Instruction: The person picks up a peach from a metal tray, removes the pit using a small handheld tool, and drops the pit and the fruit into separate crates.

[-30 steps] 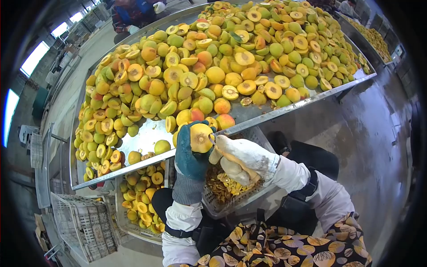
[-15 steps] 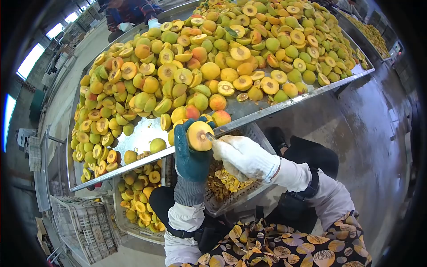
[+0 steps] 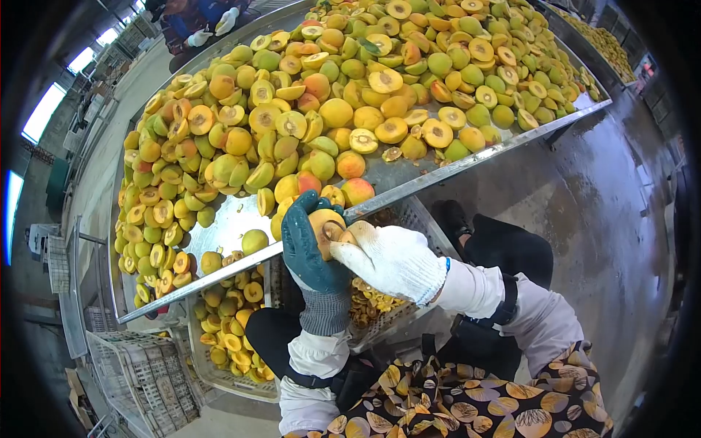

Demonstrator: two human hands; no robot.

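A heap of halved and whole yellow-green peaches (image 3: 350,95), far too many to count, covers the long steel counter (image 3: 431,182), leaving a bare patch at its near left edge. Below that edge sit two plastic mesh crates: a pale one holding peach halves (image 3: 226,332) on the left, and a grey one of scraps (image 3: 380,321) under the hands. The left hand in a teal rubber glove (image 3: 310,252) has its grip clenched around one orange-fleshed peach half (image 3: 325,223) just above the counter edge. The right hand in a white knit glove (image 3: 391,259) presses against the fruit, grip closed, probably on a small tool, hidden here. Wet concrete floor (image 3: 584,212) lies right; another person's white gloves (image 3: 212,29) show at the far left.
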